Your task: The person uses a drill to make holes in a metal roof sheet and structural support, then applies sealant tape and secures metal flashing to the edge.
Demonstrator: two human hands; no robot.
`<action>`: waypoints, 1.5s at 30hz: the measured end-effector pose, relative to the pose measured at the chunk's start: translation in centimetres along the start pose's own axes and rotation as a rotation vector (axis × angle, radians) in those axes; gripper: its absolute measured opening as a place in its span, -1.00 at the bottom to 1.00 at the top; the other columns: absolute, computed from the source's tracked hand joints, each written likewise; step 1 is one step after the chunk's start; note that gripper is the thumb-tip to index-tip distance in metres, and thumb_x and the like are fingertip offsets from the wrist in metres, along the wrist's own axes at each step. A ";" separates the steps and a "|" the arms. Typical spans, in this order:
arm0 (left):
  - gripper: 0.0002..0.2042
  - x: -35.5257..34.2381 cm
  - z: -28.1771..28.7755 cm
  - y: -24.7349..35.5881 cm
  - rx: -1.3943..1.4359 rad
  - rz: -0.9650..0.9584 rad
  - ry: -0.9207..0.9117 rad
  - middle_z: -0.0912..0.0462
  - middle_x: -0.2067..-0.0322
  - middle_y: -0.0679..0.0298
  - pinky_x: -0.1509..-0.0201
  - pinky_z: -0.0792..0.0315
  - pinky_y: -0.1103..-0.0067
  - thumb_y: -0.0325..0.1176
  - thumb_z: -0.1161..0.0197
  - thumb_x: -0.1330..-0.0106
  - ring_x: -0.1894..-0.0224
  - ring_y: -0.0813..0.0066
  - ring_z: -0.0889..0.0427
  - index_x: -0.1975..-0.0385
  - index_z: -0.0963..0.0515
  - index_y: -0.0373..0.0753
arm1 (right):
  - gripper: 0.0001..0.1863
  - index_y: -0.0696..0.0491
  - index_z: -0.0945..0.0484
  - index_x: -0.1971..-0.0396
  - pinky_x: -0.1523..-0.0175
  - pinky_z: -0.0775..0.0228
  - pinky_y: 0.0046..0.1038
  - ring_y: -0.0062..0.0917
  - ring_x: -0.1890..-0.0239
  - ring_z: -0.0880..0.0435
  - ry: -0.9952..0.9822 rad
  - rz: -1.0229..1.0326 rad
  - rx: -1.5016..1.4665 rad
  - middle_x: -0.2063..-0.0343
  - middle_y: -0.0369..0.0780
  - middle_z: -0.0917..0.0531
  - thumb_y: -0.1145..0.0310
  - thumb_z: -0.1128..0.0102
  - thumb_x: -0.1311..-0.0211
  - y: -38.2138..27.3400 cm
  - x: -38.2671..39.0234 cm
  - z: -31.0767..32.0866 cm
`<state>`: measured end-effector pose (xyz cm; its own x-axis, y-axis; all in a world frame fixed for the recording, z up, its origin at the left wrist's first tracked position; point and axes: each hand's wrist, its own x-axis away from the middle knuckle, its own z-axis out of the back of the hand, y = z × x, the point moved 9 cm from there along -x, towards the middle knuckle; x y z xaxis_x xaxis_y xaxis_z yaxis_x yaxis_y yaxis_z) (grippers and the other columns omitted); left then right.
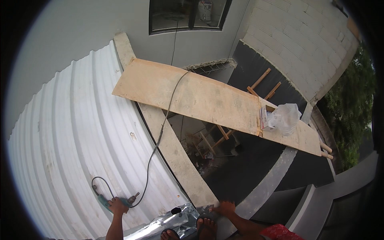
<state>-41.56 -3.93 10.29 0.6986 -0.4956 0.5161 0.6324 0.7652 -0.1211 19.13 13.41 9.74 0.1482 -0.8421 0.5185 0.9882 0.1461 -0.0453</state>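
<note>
My left hand (117, 205) is wrapped round a teal power drill (103, 200), which lies low against the white corrugated roof sheet (76, 132). The drill's metal chuck points to the right. A dark cord (156, 145) loops by the drill and runs up across a plywood board toward the window. On the right, my right hand (226, 208) rests on the concrete ledge beside my feet, fingers stretched to the left with nothing seen in them. Crinkled silver foil sheeting (168, 222) lies between my hands, near my sandalled feet.
The long plywood board (200, 98) bridges a deep opening (224, 160) with wooden pieces and debris below. A small box (267, 118) and a clear plastic bag (287, 120) sit on it. Concrete ledges (182, 160) border the drop. A window (188, 16) and block wall (298, 36) stand beyond.
</note>
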 end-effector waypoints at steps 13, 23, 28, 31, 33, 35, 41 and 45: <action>-0.12 -0.9 -1.3 -0.8 -0.017 0.048 -0.035 -0.45 -0.15 0.09 -0.20 -0.43 0.09 -0.30 -0.61 0.41 -0.29 -0.01 -0.33 -0.11 -0.41 -0.29 | 0.15 0.10 -0.70 0.10 -0.26 -0.33 0.01 -0.12 -0.01 -0.71 -0.095 -0.020 0.002 0.15 0.01 -0.74 -0.74 -0.14 0.36 0.5 -0.4 -1.1; -0.13 -0.9 -1.0 -0.4 -0.019 0.011 -0.012 -0.46 -0.13 0.07 -0.14 -0.46 0.07 -0.31 -0.61 0.42 -0.26 -0.04 -0.36 -0.10 -0.42 -0.28 | 0.13 0.08 -0.65 0.03 -0.26 -0.34 0.02 -0.07 0.02 -0.72 -0.039 -0.011 0.001 0.17 0.02 -0.74 -0.70 -0.19 0.34 0.7 -0.2 -1.7; -0.21 0.1 0.6 0.0 -0.044 0.021 -0.023 -0.45 -0.13 0.09 -0.13 -0.45 0.08 -0.31 -0.56 0.29 -0.21 -0.03 -0.38 -0.09 -0.39 -0.26 | 0.12 0.10 -0.66 0.04 -0.27 -0.33 0.02 -0.09 0.01 -0.72 -0.029 -0.024 -0.019 0.17 -0.01 -0.75 -0.68 -0.21 0.34 -0.3 -0.3 -0.7; -0.20 0.0 0.5 1.1 -0.014 -0.007 -0.018 -0.45 -0.15 0.08 -0.15 -0.42 0.01 -0.34 -0.54 0.28 -0.25 -0.07 -0.35 -0.12 -0.39 -0.25 | 0.09 0.13 -0.70 0.14 -0.24 -0.36 0.01 -0.10 0.06 -0.74 -0.030 -0.043 -0.016 0.22 0.02 -0.75 -0.67 -0.23 0.35 0.6 -0.6 0.3; -0.20 0.2 0.4 1.3 -0.036 -0.002 -0.055 -0.45 -0.16 0.09 -0.16 -0.41 0.01 -0.34 -0.54 0.28 -0.26 -0.07 -0.35 -0.13 -0.39 -0.24 | 0.08 0.13 -0.71 0.18 -0.22 -0.38 0.01 -0.11 0.09 -0.75 0.014 -0.037 -0.036 0.25 0.02 -0.75 -0.67 -0.24 0.36 0.9 0.0 0.1; -0.18 0.4 0.9 1.4 -0.003 0.007 -0.091 -0.42 -0.20 0.11 -0.20 -0.38 -0.01 -0.35 -0.54 0.28 -0.30 -0.07 -0.31 -0.17 -0.38 -0.23 | 0.04 0.14 -0.70 0.23 -0.18 -0.40 0.01 -0.12 0.17 -0.77 0.038 -0.030 -0.015 0.34 0.02 -0.75 -0.64 -0.27 0.36 0.6 -0.3 0.2; -0.10 0.7 0.6 1.4 0.000 0.023 -0.127 -0.39 -0.25 0.09 -0.27 -0.31 -0.04 -0.35 -0.52 0.26 -0.35 -0.10 -0.24 -0.27 -0.32 -0.19 | -0.03 0.13 -0.67 0.30 -0.15 -0.40 0.02 -0.11 0.23 -0.77 0.094 0.019 -0.067 0.41 0.00 -0.73 -0.59 -0.31 0.34 0.5 0.2 0.1; -0.05 -0.2 0.2 0.3 -0.021 0.003 -0.125 -0.38 -0.27 0.10 -0.28 -0.29 -0.09 -0.36 -0.54 0.28 -0.36 -0.12 -0.22 -0.30 -0.28 -0.16 | -0.05 0.08 -0.68 0.17 -0.30 -0.26 -0.01 -0.16 0.04 -0.73 -0.036 -0.064 -0.102 0.23 -0.05 -0.75 -0.54 -0.35 0.30 0.2 0.4 0.3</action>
<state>-41.54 -3.52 10.35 0.6544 -0.4374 0.6168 0.6382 0.7570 -0.1403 19.38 13.25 10.15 0.0851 -0.8286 0.5534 0.9946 0.0374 -0.0969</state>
